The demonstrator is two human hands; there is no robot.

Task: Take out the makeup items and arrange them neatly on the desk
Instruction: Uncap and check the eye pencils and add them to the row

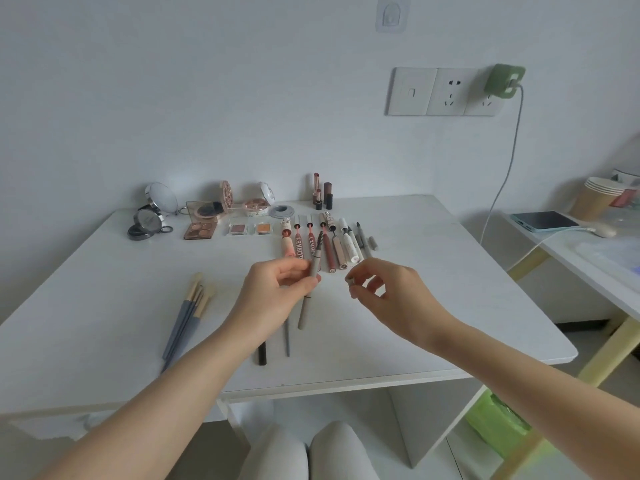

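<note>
My left hand (277,289) grips a beige eyebrow pencil (306,306) over the middle of the white desk (450,289), its spiral brush tip pointing up and away. My right hand (388,289) pinches the pencil's small grey cap (350,281) just right of the pencil, apart from it. Behind my hands lies a row of lip glosses, mascaras and liner pens (329,244). Further back sit eyeshadow palettes (201,228), round compacts (147,225) and upright lipsticks (322,194).
Several grey-handled brushes (187,317) lie at the desk's left. A thin grey pencil (287,341) and a black pen (262,355) lie under my left wrist. To the right stands a second table with a phone (543,221) and paper cups (595,195).
</note>
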